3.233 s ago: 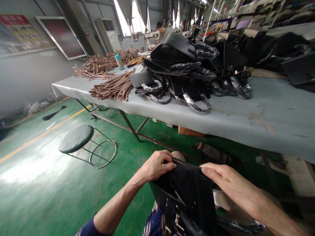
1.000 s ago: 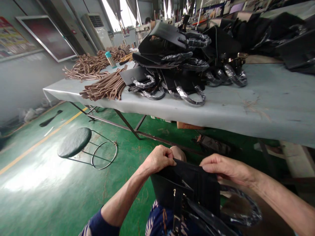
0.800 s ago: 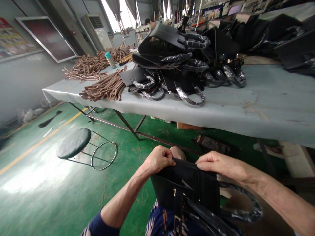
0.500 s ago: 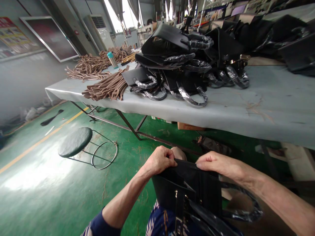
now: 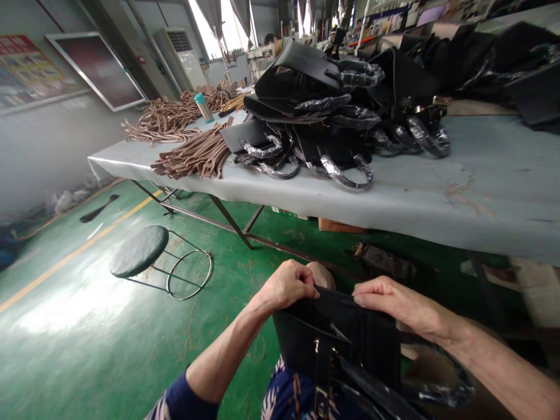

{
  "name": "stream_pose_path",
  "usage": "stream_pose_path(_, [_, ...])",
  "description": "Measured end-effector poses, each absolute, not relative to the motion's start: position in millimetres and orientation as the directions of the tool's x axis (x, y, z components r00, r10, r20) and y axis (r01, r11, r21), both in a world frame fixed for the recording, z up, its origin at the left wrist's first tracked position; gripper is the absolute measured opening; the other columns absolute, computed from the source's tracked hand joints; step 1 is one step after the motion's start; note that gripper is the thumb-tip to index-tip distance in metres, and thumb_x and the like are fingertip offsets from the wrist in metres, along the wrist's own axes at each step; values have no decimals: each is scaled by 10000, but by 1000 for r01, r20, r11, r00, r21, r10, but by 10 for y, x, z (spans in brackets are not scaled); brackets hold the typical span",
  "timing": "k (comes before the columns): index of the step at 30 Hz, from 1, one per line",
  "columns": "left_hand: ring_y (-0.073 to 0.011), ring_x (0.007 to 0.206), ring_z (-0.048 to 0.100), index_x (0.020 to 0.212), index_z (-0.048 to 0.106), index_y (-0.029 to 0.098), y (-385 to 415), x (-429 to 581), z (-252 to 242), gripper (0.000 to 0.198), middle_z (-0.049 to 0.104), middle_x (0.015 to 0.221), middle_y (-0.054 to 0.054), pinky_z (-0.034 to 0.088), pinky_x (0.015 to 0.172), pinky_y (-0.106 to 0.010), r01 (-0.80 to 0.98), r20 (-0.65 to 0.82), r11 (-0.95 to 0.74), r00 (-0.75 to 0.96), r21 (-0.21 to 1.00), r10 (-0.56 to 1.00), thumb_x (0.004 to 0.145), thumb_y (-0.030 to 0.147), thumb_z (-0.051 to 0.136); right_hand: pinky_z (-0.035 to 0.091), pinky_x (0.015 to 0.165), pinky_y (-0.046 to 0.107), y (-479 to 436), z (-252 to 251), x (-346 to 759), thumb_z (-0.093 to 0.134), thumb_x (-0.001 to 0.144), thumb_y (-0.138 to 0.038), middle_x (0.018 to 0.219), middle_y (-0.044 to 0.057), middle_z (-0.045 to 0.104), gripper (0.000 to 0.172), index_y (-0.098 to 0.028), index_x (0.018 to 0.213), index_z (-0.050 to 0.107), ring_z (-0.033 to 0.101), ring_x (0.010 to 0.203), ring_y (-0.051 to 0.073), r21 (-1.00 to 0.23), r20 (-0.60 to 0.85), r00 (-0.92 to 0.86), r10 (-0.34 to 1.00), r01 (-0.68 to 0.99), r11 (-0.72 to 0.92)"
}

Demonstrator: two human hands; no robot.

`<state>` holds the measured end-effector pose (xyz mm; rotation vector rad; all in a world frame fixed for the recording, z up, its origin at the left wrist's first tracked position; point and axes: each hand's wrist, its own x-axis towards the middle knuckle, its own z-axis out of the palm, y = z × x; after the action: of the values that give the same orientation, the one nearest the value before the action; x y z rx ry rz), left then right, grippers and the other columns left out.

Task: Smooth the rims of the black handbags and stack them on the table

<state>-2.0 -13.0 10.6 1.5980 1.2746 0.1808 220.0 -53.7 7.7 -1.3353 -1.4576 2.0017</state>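
A black bag [image 5: 301, 344] with a buckled strap and a plastic-wrapped handle rests over the person's lap at the bottom centre. My left hand [image 5: 292, 286] pinches its top edge on the left side, fingers curled. At the right part of the same edge, my right hand [image 5: 382, 294] grips the black material between thumb and fingers. The stretch of edge between the two hands is visible. Dark folds hide the inside of the bag.
Ahead, a long covered table [image 5: 406, 198] bears a pile of black bags [image 5: 297, 87], brown strips [image 5: 196, 154] and a teal-capped bottle [image 5: 203, 108]. A round stool [image 5: 142, 251] stands on the green floor at left. A cardboard box [image 5: 341, 225] lies under the table.
The whole view has shifted slightly, with the table and stool a little further right. Both hands keep their hold on the bag's edge; my right hand sits slightly lower.
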Motion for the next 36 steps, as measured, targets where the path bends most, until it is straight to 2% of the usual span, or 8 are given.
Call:
stream_pose_path(4, [-63, 473, 334, 583, 553, 129, -136, -32, 104, 172, 406, 499, 60, 241, 435, -190, 597, -440, 102, 455, 796, 774, 590, 287, 620, 212, 476, 222, -538, 56, 2228, 578, 709, -391, 534, -58, 374, 289, -147, 573, 504, 301, 510, 68, -867, -495, -515, 700, 243, -434])
stream_pose_path(11, [-70, 509, 377, 597, 544, 133, -178, -41, 156, 141, 464, 548, 49, 266, 457, -188, 607, -339, -28, 480, 794, 809, 654, 261, 538, 199, 470, 223, -542, 68, 2245, 573, 710, -418, 531, -63, 324, 324, -163, 550, 452, 270, 509, 71, -865, -501, -501, 706, 281, -415])
stream_pose_path(16, [-70, 522, 408, 504, 462, 136, -181, -11, 150, 150, 503, 584, 38, 292, 472, -186, 630, -353, 18, 411, 776, 840, 602, 203, 555, 200, 472, 221, -545, 57, 2226, 556, 732, -386, 540, -62, 329, 291, -161, 573, 464, 273, 513, 71, -866, -501, -494, 711, 282, -414])
stream_pose_path(20, [-71, 512, 406, 502, 467, 137, -177, -3, 115, 129, 501, 572, 39, 275, 457, -190, 647, -356, 23, 388, 762, 850, 588, 186, 550, 210, 474, 222, -548, 72, 2212, 552, 732, -393, 542, -62, 328, 291, -165, 576, 461, 273, 515, 73, -862, -507, -484, 713, 298, -410])
stream_pose_path(30, [-66, 487, 365, 508, 426, 148, -140, -34, 81, 191, 469, 539, 51, 239, 431, -189, 561, -367, 87, 409, 823, 836, 582, 217, 587, 220, 480, 220, -549, 25, 2244, 542, 750, -380, 550, -65, 317, 271, -156, 608, 485, 269, 517, 71, -866, -500, -496, 710, 308, -394])
stream_pose_path(36, [-62, 479, 361, 509, 409, 149, -143, -19, 70, 170, 462, 536, 54, 243, 430, -186, 533, -363, 97, 421, 841, 832, 574, 179, 563, 230, 485, 216, -551, 54, 2246, 546, 744, -401, 560, -58, 342, 298, -154, 591, 479, 285, 531, 74, -861, -505, -489, 711, 341, -377])
